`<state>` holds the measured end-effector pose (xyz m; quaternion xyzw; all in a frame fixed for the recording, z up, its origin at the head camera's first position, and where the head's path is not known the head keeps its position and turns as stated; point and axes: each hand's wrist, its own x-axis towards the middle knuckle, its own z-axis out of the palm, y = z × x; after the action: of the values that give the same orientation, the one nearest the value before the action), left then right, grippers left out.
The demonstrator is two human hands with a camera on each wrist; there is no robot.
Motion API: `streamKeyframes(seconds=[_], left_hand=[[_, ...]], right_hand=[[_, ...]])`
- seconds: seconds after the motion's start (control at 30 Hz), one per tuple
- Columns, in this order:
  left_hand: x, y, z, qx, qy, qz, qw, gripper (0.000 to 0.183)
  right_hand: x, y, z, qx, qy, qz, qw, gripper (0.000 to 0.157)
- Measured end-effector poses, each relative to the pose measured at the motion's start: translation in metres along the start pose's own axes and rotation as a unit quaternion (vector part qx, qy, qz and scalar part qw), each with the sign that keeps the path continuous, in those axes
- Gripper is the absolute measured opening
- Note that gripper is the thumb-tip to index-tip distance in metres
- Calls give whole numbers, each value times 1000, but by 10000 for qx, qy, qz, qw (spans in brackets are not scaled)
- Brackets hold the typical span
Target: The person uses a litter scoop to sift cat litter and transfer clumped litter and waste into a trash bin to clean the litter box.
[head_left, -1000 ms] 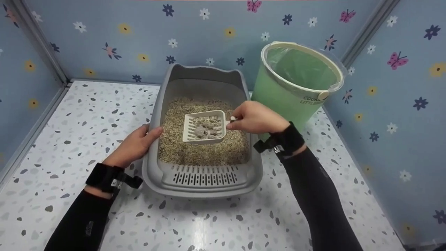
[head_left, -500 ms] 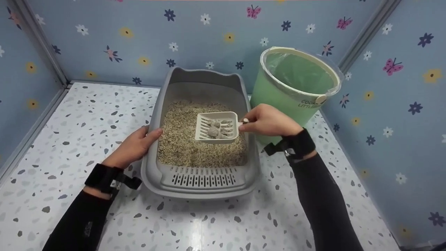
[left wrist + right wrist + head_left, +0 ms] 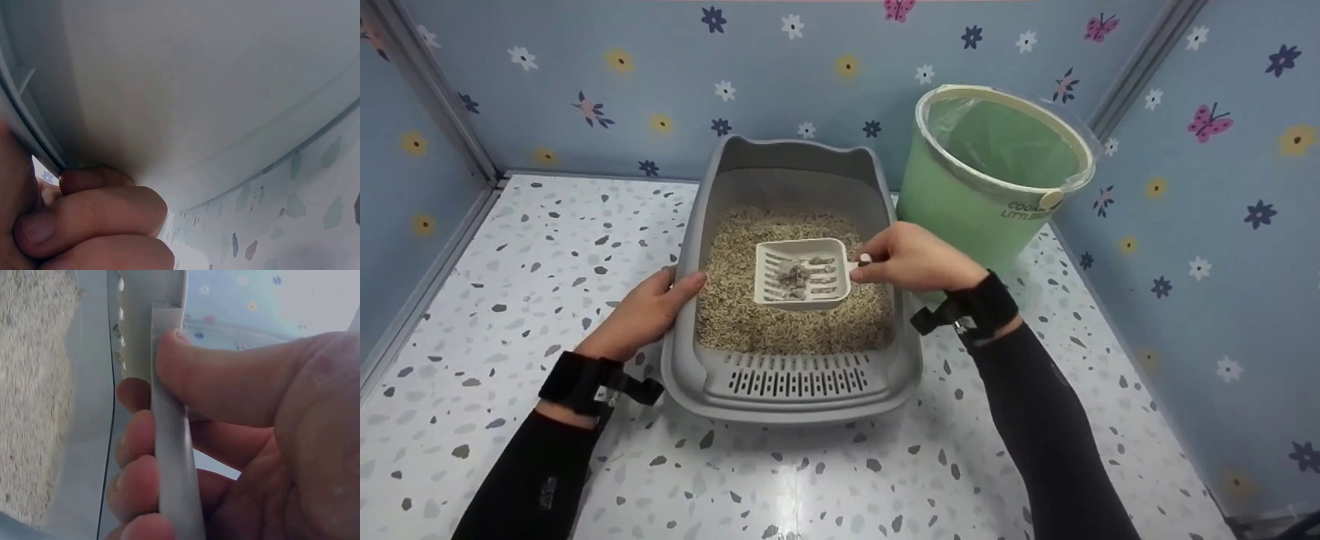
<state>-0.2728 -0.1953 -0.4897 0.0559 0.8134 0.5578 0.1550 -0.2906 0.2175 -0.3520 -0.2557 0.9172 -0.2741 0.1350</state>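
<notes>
A grey litter box stands on the floor, with tan granular litter spread inside. At its left side my left hand grips the rim, thumb on top; the left wrist view shows its fingers curled beneath the rim. My right hand holds a whitish slotted litter scoop by its handle, the thumb lying along it. The scoop is above the litter, its slotted end toward the left. Several greyish clumps lie on its slots.
A green bin lined with a clear plastic bag stands behind and right of the box, close to its side. Blue flowered walls enclose the back and both sides. The floor is white with grey speckles.
The scoop moved right, then back left over the litter. Its clumps have shifted, and fewer loose grains lie in it than a second ago. My left hand has stayed on the rim.
</notes>
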Motion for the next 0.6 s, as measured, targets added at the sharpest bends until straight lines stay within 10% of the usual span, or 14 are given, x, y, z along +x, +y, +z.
streamKeyframes(seconds=[0.17, 0.37, 0.6], left_hand=[[-1, -2, -1, 115, 3, -20, 9999, 95], [-3, -3, 0, 53, 29, -48, 10000, 91], [-1, -1, 1, 36, 26, -34, 10000, 93]], right_hand=[[-8, 8, -5, -104, 153, 154, 9997, 19], [1, -3, 1, -136, 80, -21, 9999, 46], [-10, 5, -4, -128, 158, 130, 9997, 38]])
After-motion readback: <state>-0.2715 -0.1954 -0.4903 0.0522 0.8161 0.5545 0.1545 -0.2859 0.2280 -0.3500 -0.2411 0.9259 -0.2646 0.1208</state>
